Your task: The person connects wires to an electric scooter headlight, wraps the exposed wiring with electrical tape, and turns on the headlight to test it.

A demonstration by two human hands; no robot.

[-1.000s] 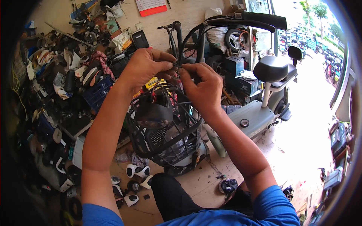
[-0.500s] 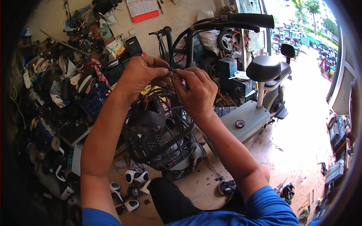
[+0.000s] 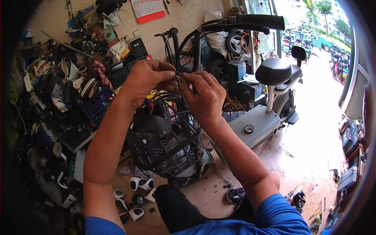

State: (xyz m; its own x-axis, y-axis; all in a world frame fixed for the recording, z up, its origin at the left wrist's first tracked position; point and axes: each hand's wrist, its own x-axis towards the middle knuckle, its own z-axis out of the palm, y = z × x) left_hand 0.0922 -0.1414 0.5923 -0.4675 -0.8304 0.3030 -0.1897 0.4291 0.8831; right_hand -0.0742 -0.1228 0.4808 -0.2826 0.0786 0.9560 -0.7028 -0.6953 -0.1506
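Pinching something small and dark between thumb and fingers, left hand (image 3: 147,80) and right hand (image 3: 205,96), both grips pressed together, fingertips nearly meeting above a black wire basket (image 3: 168,150). Held piece (image 3: 179,73) too small to identify; looks like a thin wire end, long axis roughly level, running left to right between the two hands.

Far left: heaped clutter of dark parts (image 3: 58,102), scuffed and dull, with a blue plastic crate (image 3: 97,105) among them. Below, small white and black rounded pieces (image 3: 137,184) scattered on dusty concrete floor (image 3: 313,133). Middle: basket of open lattice bars, holding a rounded glossy black housing (image 3: 152,121) with red and yellow wires (image 3: 154,96) beside it, partly hidden by left wrist. Behind hands, curved black handlebar (image 3: 250,21) with rubber sleeve. Right: grey electric scooter deck (image 3: 254,125), smooth padded black seat (image 3: 274,70) on a pale post.
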